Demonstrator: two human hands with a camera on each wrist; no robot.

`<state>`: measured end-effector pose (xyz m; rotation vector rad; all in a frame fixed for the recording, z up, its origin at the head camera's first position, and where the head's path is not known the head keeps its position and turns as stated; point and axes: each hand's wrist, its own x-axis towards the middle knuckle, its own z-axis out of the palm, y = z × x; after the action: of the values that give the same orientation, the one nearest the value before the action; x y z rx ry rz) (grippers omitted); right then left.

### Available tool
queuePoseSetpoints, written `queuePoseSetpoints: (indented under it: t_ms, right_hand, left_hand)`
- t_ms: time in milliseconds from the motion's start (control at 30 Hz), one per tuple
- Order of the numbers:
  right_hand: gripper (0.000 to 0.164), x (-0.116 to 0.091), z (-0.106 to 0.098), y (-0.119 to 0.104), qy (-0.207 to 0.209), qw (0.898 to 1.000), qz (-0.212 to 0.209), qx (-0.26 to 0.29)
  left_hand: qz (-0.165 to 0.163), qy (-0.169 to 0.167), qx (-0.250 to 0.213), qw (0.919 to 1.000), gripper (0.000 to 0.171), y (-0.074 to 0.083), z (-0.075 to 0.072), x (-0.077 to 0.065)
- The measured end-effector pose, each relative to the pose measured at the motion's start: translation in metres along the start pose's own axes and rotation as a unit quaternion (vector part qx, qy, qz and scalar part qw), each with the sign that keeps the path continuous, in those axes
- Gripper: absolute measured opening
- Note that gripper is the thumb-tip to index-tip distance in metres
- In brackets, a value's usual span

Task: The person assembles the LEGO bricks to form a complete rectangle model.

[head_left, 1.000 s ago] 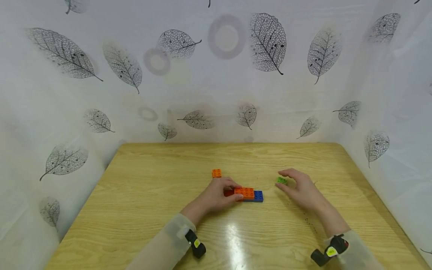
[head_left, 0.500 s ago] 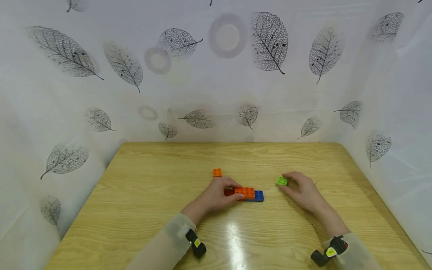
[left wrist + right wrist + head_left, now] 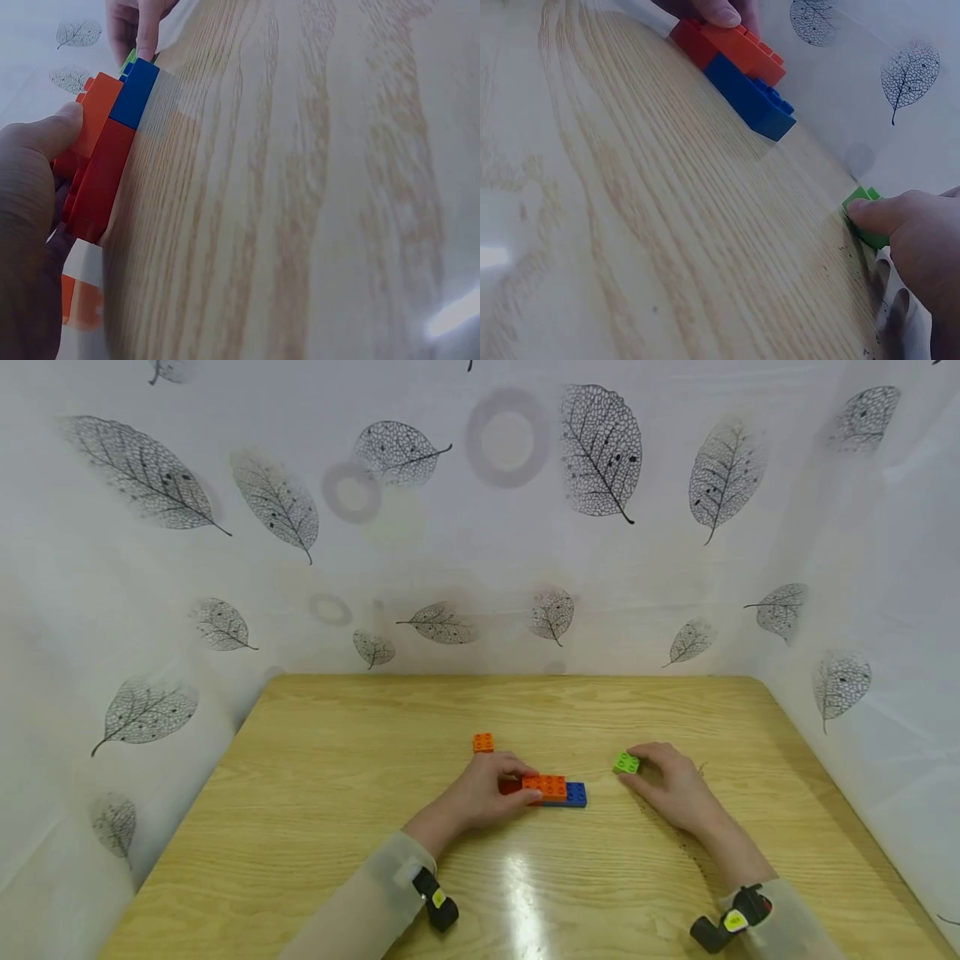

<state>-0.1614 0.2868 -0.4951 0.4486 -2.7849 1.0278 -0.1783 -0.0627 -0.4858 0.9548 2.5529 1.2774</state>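
Head view: L hand (image 3: 487, 789) has a narrow grip on a stack nr middle of the bench (image 3: 360, 735), thumb on near side, finger on far side of the long orange brick (image 3: 549, 787); blue brick (image 3: 576, 794) sticks out to the R of it. Small orange brick (image 3: 483, 742) sits apart, just behind L hand. R hand (image 3: 675, 785), well R of the stack, has its grip narrowed on the green brick (image 3: 626, 763), thumb nearer the viewer, finger on far side. Both sleeves carry black wrist units (image 3: 437, 906) w/ yellow labels; leaf-print cloth (image 3: 450, 552) hangs behind. L wrist view: long orange brick sits on top, straddling the blue brick & a red brick (image 3: 101, 180), which lie end to end on the bench; thumb presses orange side. Part of small orange brick shows low L; R hand's fingers & a sliver of green show past the blue end. R wrist view: R thumb presses the green brick, other fingers mostly hidden; can't tell if it's off the bench. Stack's up top, blue end nearest, L thumb on orange.
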Motion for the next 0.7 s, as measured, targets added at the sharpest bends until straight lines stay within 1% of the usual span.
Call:
queuePoseSetpoints:
  t_ms: [233,400,500,700]
  right_hand:
    - [0.042,0.000,-0.001,-0.006,-0.008,1.000,0.007,0.003]
    - [0.043,-0.002,-0.002,-0.015,-0.020,0.999,0.016,0.024]
    - [0.042,-0.003,-0.002,-0.022,-0.027,0.999,0.010,0.038]
    - [0.040,-0.003,0.004,-0.031,-0.038,0.998,-0.008,0.048]
  left_hand:
    - [0.002,0.001,-0.003,1.0000,0.032,0.000,0.001,0.000]
    - [0.006,0.004,0.000,1.0000,0.032,-0.001,0.001,0.000]
    - [0.004,0.003,0.000,1.0000,0.032,-0.001,0.001,0.000]
    - [-0.001,0.003,-0.002,1.0000,0.032,0.000,0.001,-0.001]
